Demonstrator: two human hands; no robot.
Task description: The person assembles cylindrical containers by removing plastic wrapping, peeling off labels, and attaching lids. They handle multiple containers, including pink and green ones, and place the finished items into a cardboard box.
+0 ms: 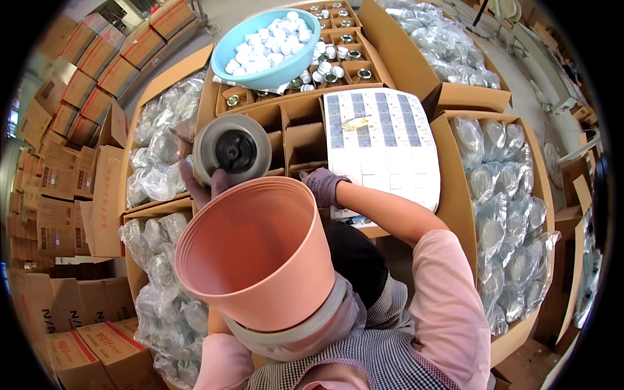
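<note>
My left hand (209, 187), in a purple-grey glove, grips the near edge of a round grey part (216, 130) with a black centre; its thumb lies on the face and another finger along the side. The rest of that hand is hidden behind a large pink plastic pot (244, 240). The pot is tilted in front of my chest, above a grey rim (296, 331) and clear plastic film. My right hand (322, 187), also gloved, is curled beside the pot's rim, at the edge of a white label sheet (403, 175). What its fingers hold, if anything, is hidden.
Ahead stands a divided carton (304, 140). Behind it, a blue basin (224, 55) of white caps rests on a carton of capped pieces. Open cartons of plastic-wrapped clear items (507, 188) flank both sides. Stacked brown cartons (58, 221) fill the far left.
</note>
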